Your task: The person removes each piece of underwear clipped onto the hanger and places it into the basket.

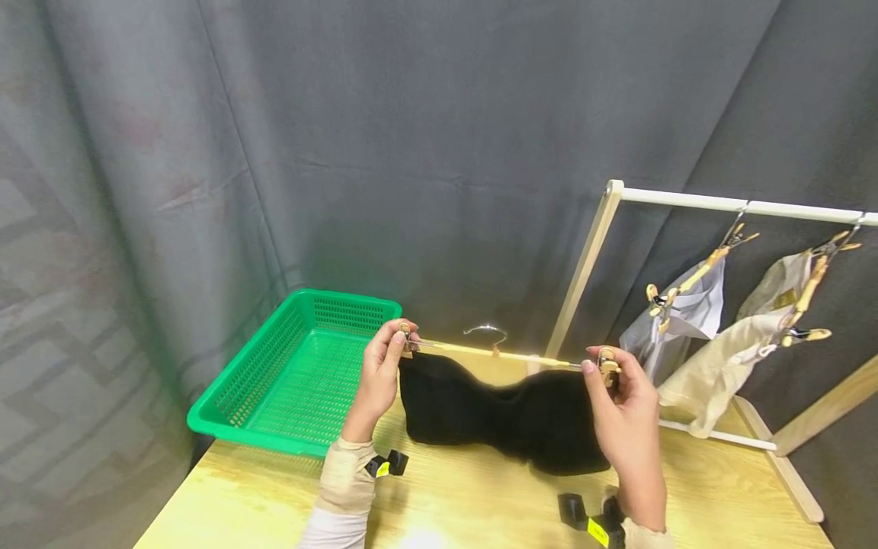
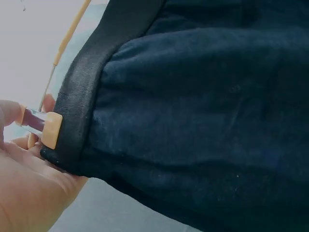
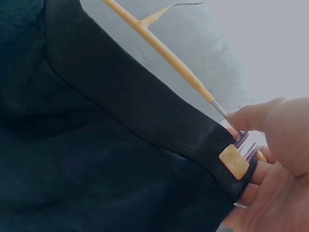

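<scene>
A yellow clip hanger (image 1: 511, 356) with a silver hook spans the space between both hands. From it hangs a black garment (image 1: 504, 419) with a smooth, wide waistband (image 2: 79, 96), sagging in the middle. My left hand (image 1: 379, 377) grips the hanger's left end; in the left wrist view its fingers pinch a clip (image 2: 52, 130) that bites the waistband's corner. At the other end my right hand (image 1: 627, 419) holds the second clip (image 3: 234, 162), which clamps the opposite corner. The garment is held over the wooden table (image 1: 453, 511).
A green plastic basket (image 1: 236, 438) with nothing in it stands on the left of the table. To the right, a white-railed rack (image 1: 686, 200) carries clip hangers with a light grey garment (image 1: 700, 297) and a beige garment (image 1: 720, 366). A grey curtain (image 1: 439, 152) hangs behind.
</scene>
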Available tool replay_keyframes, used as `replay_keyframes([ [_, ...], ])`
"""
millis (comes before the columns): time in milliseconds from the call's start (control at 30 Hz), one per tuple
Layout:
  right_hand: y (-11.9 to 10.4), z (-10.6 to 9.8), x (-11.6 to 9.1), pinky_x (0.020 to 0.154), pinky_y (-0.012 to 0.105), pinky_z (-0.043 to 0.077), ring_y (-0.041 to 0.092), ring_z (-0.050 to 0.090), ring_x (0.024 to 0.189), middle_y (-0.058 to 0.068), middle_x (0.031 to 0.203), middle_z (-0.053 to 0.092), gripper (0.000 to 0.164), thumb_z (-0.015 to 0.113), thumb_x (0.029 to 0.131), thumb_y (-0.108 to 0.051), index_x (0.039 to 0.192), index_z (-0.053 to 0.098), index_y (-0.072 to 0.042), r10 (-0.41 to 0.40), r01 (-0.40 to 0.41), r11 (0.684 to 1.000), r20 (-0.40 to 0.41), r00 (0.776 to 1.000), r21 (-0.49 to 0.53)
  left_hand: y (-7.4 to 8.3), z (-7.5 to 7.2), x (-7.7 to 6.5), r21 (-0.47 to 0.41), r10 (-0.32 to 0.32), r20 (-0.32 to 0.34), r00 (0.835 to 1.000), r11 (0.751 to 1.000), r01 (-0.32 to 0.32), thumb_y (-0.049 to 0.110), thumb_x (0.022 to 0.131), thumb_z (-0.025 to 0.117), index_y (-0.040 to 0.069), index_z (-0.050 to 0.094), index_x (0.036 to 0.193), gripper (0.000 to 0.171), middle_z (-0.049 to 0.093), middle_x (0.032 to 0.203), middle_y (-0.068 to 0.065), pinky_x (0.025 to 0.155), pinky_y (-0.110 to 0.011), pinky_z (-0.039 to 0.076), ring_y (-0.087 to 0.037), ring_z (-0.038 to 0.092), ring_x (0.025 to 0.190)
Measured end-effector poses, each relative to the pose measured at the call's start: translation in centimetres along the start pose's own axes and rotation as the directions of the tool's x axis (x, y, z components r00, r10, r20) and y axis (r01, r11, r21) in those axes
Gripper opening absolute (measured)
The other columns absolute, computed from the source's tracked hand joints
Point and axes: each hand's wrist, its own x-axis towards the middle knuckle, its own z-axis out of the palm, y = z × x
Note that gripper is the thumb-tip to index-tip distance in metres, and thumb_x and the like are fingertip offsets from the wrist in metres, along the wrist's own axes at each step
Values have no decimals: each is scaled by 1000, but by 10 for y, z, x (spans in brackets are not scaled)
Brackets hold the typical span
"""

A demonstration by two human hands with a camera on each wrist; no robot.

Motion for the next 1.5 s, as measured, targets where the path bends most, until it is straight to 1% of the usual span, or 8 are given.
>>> replay_keyframes([
  [133, 3, 0, -3, 57, 19, 38, 5, 48, 65, -13, 83, 62, 19, 66, 95, 3, 114, 69, 0, -9, 9, 1000, 16, 1000, -22, 0, -1, -2, 7, -61, -28, 998, 998, 61, 6, 108, 41, -18, 56, 113, 28, 62, 97, -19, 83, -22, 51, -14, 62, 90],
  [300, 3, 0, -5, 63, 19, 39, 1, 54, 71, -17, 96, 65, 18, 67, 94, 3, 111, 70, -1, -41, 42, 998, 37, 998, -51, 0, 1, -8, -37, -134, -87, 987, 991, 131, 5, 107, 42, -18, 56, 113, 27, 64, 97, -16, 86, -22, 49, -15, 63, 91],
  [733, 4, -3, -7, 81, 13, 41, -6, 59, 87, -26, 103, 63, 16, 67, 95, 1, 111, 69, 1, -36, 38, 996, 25, 999, -83, -3, 8, -8, -99, -159, -103, 982, 984, 149, 6, 107, 44, -19, 53, 113, 27, 64, 94, 0, 89, -22, 45, -9, 59, 95],
  [900, 1, -3, -3, 78, 15, 41, -3, 58, 83, -11, 101, 67, 16, 67, 95, 2, 110, 68, 2, -42, 43, 997, 27, 999, -71, -2, 8, -6, -102, -138, -103, 985, 987, 128, 3, 106, 44, -20, 53, 112, 26, 64, 93, 4, 86, -21, 46, -8, 60, 94],
  [1000, 0, -2, -1, 76, 15, 42, -2, 58, 80, -4, 103, 68, 16, 67, 95, 0, 111, 69, 1, -46, 48, 997, 27, 999, -63, 1, 7, -2, -95, -121, -102, 987, 989, 111, 5, 107, 44, -20, 53, 112, 26, 63, 94, 3, 86, -22, 46, -9, 59, 95],
  [1200, 0, -2, -1, 65, 17, 41, -1, 55, 73, -21, 100, 64, 17, 67, 95, 1, 112, 69, 0, -43, 44, 997, 3, 999, -56, 2, 5, 3, -55, -177, -26, 984, 983, 176, 12, 110, 40, -8, 58, 115, 27, 61, 97, -4, 80, -23, 47, -11, 58, 91],
  [1333, 0, -4, -1, 64, 16, 40, 0, 54, 72, -22, 97, 64, 18, 67, 95, 1, 113, 69, 0, -39, 39, 998, 0, 999, -57, 4, 8, 2, -53, -205, -1, 979, 977, 204, 15, 111, 38, -9, 56, 120, 31, 60, 98, -9, 76, -22, 49, -13, 59, 86],
  [1500, 1, -7, 0, 62, 19, 40, 4, 52, 68, -14, 88, 64, 17, 66, 97, -3, 114, 69, -3, -17, 18, 998, 18, 1000, -68, 5, 10, 1, -30, -201, -23, 979, 979, 200, 14, 110, 37, -12, 55, 121, 33, 61, 99, -16, 74, -23, 49, -15, 61, 84],
])
